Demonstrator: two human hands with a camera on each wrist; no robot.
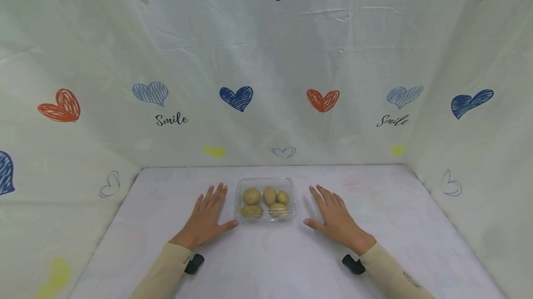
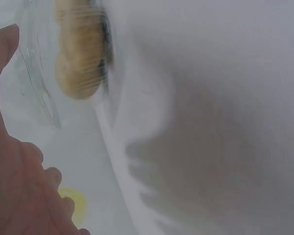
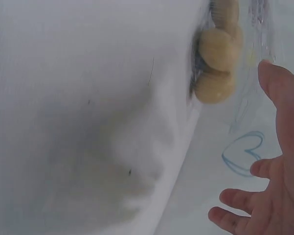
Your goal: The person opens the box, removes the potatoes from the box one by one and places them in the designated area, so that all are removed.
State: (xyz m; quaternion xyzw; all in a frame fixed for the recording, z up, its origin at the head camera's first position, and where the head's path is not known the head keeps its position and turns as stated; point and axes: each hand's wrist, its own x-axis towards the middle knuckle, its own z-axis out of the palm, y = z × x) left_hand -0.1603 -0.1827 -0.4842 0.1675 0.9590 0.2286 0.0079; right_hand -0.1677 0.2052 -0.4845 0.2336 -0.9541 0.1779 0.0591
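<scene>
A clear plastic box (image 1: 265,181) sits on the white table, with several potatoes (image 1: 251,196) inside. To its left is my left hand (image 1: 207,218), fingers spread and straight, the thumb close to the box's near left corner. My right hand (image 1: 338,220) lies on the other side, also with straight fingers, a little farther from the box. Neither hand holds anything. In the left wrist view the potatoes (image 2: 80,54) show through the plastic beyond the thumb. The right wrist view has potatoes (image 3: 217,49) to the left of the right thumb.
The white table (image 1: 266,262) reaches back to a pale curtain (image 1: 266,63) printed with hearts, which also closes off both sides. A small black device (image 1: 194,264) is strapped at the left wrist, and another black device (image 1: 353,264) at the right.
</scene>
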